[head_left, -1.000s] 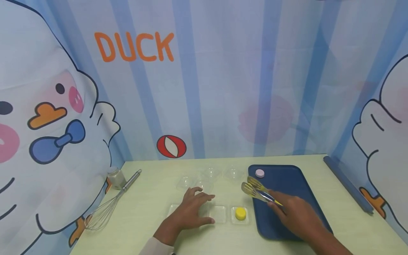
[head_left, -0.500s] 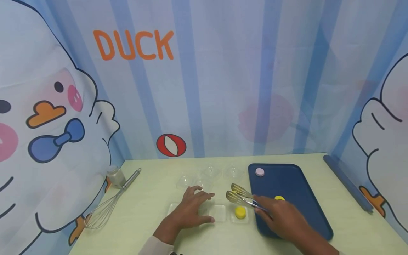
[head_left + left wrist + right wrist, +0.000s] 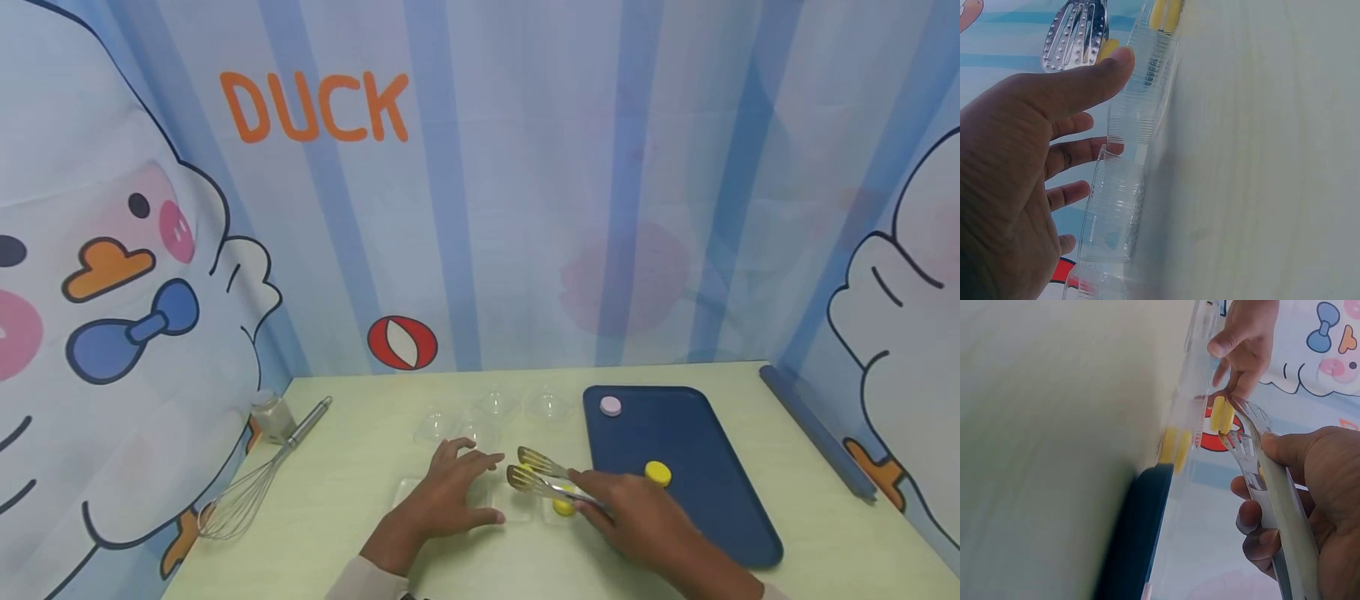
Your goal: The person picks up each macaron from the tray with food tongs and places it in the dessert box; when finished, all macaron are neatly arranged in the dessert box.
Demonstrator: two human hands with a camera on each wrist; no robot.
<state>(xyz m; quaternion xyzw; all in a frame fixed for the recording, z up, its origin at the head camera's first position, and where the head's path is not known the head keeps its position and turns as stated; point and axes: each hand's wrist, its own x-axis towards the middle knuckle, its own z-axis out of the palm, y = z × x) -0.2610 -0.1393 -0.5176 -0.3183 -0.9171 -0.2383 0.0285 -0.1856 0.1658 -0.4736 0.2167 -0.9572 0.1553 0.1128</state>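
Observation:
My right hand (image 3: 637, 521) grips metal tongs (image 3: 543, 481). In the right wrist view, their slotted ends pinch a yellow macaron (image 3: 1222, 415). In the head view the tongs' tips hover over a clear plastic box (image 3: 516, 507). A second yellow macaron (image 3: 562, 507) sits in the adjoining clear box, partly behind the tongs. My left hand (image 3: 450, 496) is spread over the row of clear boxes, thumb and fingers apart; in the left wrist view its fingertips are right at the walls of the boxes (image 3: 1113, 206).
A blue tray (image 3: 697, 425) on the right carries a yellow macaron (image 3: 657, 473) and a pale pink macaron (image 3: 611, 406). Several clear domed lids (image 3: 495, 404) lie behind the boxes. At left are a whisk (image 3: 258, 487) and a small jar (image 3: 273, 416).
My right hand has carried the tongs and macaron leftward from over the tray to the clear boxes, uncovering the yellow macaron on the tray. The left hand has stayed in place.

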